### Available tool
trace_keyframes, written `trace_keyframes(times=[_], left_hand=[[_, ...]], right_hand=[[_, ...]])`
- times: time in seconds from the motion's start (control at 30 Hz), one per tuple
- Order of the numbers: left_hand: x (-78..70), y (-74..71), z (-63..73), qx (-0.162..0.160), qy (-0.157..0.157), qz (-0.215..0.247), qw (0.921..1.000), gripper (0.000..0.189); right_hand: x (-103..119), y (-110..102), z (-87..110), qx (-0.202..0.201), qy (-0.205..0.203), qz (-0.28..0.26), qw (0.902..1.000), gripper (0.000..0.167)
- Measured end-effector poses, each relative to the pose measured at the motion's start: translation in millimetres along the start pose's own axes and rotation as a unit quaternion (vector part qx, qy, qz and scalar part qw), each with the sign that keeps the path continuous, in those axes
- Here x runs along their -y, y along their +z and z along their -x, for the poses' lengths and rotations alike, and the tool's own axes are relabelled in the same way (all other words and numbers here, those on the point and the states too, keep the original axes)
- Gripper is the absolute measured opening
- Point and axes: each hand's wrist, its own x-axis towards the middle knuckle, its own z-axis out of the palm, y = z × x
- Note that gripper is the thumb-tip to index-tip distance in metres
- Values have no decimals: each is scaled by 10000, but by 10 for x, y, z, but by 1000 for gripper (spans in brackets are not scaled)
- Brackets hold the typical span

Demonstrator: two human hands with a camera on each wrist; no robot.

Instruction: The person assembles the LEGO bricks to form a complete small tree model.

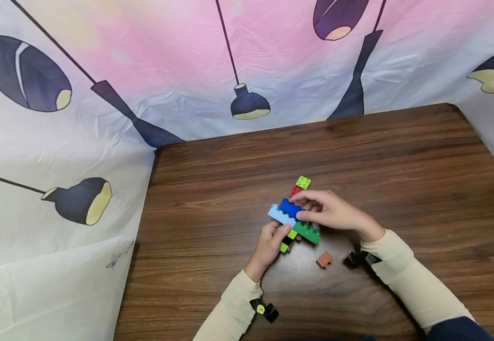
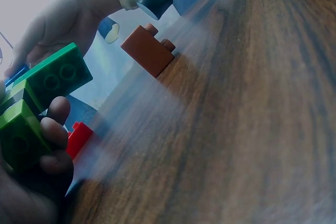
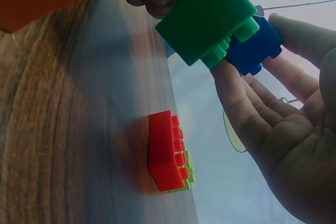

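My left hand (image 1: 269, 241) grips a cluster of joined toy building bricks by its lime-and-black lower part (image 1: 287, 241). Across the top of that part run a light blue brick (image 1: 279, 215) and a green brick (image 1: 307, 232), side by side. A dark blue brick (image 1: 290, 208) sits over the light blue and green ones, and my right hand (image 1: 332, 210) pinches it between thumb and fingers. In the right wrist view the blue brick (image 3: 254, 45) is held close against the green brick (image 3: 210, 19); whether it is fully pressed down I cannot tell.
On the wooden table (image 1: 213, 189), an orange-brown brick (image 1: 324, 259) lies on its side nearer the body. Beyond the hands lie a red brick (image 1: 295, 191) and a lime brick (image 1: 303, 182). A printed cloth (image 1: 166, 71) hangs along the table's far and left edges.
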Motion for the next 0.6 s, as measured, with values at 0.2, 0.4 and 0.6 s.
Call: trace_keyframes(times=[0.2,0.4,0.6], left_hand=[[0,1,3,-12,-24,-1,10000,41],[5,0,4,-8,-64,-16,10000,43],[1,4,0,33,-28,52,10000,43]], right_hand=[[-31,11,0,104,-40,8,9999,31],[-20,12,6,119,-48,33,9999,32],[-27,26,10,15,-232,177,9996,32]])
